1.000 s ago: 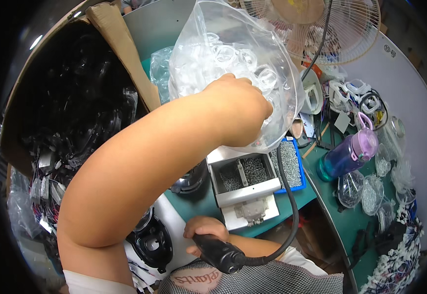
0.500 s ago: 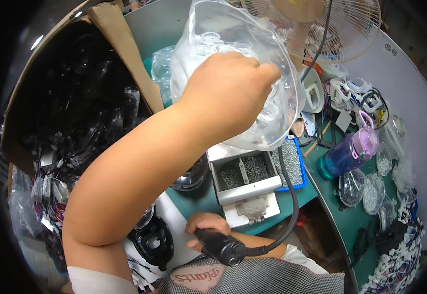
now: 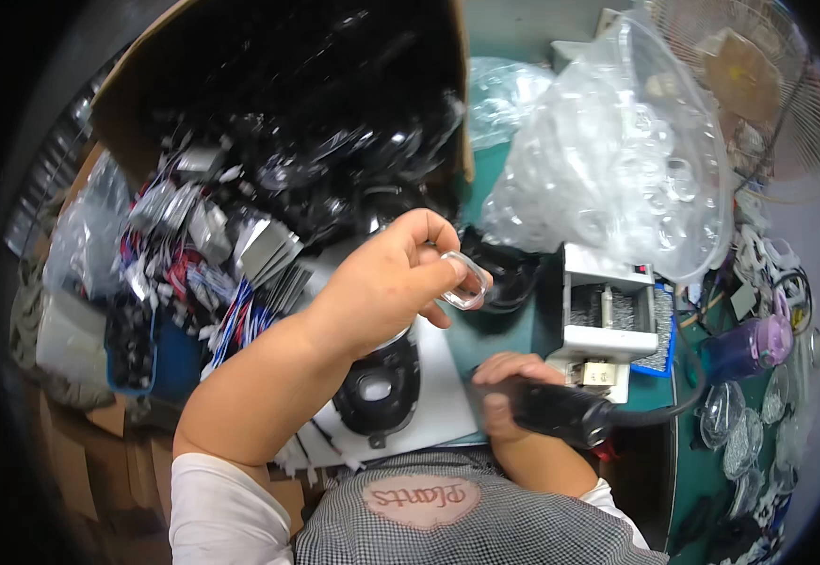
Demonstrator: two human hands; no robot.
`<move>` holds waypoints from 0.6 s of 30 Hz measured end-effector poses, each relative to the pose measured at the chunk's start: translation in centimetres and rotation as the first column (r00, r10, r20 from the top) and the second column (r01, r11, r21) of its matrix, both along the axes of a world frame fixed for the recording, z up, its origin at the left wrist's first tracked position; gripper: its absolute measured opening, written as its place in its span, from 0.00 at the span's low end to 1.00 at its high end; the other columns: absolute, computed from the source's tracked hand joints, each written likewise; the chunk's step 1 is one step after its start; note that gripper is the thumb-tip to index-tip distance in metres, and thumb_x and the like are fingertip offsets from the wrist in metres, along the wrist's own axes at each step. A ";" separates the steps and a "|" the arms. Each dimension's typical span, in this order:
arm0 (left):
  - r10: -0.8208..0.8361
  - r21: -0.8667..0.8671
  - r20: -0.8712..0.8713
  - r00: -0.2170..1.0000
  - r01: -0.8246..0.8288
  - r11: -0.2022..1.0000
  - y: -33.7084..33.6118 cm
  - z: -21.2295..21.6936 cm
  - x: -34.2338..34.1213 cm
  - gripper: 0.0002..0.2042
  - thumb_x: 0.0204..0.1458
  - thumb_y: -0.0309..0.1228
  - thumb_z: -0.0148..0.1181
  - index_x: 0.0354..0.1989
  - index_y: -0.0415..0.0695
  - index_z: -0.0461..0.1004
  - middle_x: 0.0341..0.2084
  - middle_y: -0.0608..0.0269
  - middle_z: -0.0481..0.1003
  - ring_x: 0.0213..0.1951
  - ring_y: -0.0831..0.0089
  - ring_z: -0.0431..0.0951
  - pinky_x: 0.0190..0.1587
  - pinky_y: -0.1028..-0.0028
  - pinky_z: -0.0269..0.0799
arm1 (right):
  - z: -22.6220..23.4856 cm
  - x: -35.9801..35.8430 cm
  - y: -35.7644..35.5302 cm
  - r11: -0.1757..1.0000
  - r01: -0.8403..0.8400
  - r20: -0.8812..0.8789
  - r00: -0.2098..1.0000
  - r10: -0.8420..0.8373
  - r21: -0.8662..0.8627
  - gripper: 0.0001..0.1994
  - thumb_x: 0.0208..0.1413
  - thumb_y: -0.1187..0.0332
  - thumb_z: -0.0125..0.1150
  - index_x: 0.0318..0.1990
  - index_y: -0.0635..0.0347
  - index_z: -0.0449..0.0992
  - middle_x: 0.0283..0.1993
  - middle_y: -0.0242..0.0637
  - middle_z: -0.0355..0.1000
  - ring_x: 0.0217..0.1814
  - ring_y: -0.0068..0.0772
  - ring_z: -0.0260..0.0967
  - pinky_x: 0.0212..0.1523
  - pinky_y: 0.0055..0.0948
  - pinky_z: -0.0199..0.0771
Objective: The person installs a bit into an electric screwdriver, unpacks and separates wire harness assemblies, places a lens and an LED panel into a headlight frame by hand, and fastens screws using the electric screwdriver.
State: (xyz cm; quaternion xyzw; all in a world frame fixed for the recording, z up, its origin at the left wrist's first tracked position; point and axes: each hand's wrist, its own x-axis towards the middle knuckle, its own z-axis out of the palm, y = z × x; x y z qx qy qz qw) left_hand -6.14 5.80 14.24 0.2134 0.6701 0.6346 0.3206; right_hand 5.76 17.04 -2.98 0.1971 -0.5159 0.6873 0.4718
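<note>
Clear plastic lens is pinched between the fingertips of the left hand above the black housing on the white sheet, while the black corded power tool is gripped by the closed right hand.

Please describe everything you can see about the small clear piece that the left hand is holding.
The clear piece is a small ring-like frame of transparent plastic with rounded corners and an open middle. It looks glossy, thin and unbroken. The left hand pinches it between the fingertips, lifted above the green table, tilted on edge. Nothing else touches it. Behind it lies a black part, and farther right stands the big clear bag of similar pieces.
</note>
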 end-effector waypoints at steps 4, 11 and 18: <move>0.089 -0.011 0.014 0.996 -0.089 0.996 -4.2 -3.8 0.9 0.08 0.55 0.26 0.54 0.41 0.41 0.64 0.39 0.56 0.76 0.37 0.79 0.74 0.40 0.77 0.70 | 1.3 0.5 -0.8 0.995 0.092 0.124 0.988 -0.088 -0.032 0.26 0.52 0.58 0.66 0.52 0.53 0.59 0.32 0.38 0.68 0.28 0.32 0.69 0.32 0.34 0.72; 0.289 -0.174 -0.416 0.862 -0.387 0.905 -10.9 -7.4 3.4 0.09 0.50 0.25 0.58 0.40 0.42 0.76 0.31 0.67 0.70 0.28 0.82 0.69 0.35 0.80 0.67 | 4.3 2.3 -2.4 0.962 -0.059 0.182 0.977 0.110 -0.266 0.27 0.49 0.62 0.70 0.51 0.53 0.59 0.30 0.39 0.69 0.28 0.36 0.71 0.33 0.38 0.76; 0.049 -0.391 -0.759 0.650 -0.514 0.764 -13.4 -8.0 5.7 0.08 0.45 0.25 0.65 0.34 0.40 0.77 0.22 0.64 0.73 0.28 0.73 0.75 0.31 0.76 0.69 | 4.4 2.6 -3.5 0.917 -0.215 0.306 0.896 0.322 -0.335 0.28 0.48 0.62 0.71 0.52 0.55 0.59 0.30 0.39 0.68 0.28 0.36 0.71 0.32 0.38 0.78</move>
